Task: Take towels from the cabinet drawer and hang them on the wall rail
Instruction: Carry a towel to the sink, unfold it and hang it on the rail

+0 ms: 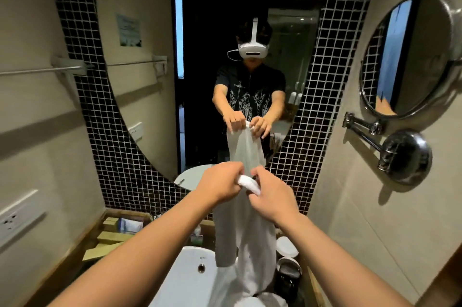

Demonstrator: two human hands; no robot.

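A white towel [246, 239] hangs down in front of me over the white sink [185, 279]. My left hand [220, 183] and my right hand [271, 198] are close together, both gripping its bunched top edge at chest height. The towel's lower end drapes onto the sink's right side. A metal wall rail [37, 71] runs along the left wall at about head height, well left of both hands and bare. No cabinet drawer shows in view.
A large oval mirror [155, 111] on black mosaic tile faces me and reflects a person with the towel. A round swing-arm mirror [407, 56] juts from the right wall. Toiletry boxes [125, 225] and a wall socket [15, 219] sit left; cups [287, 246] stand right of the sink.
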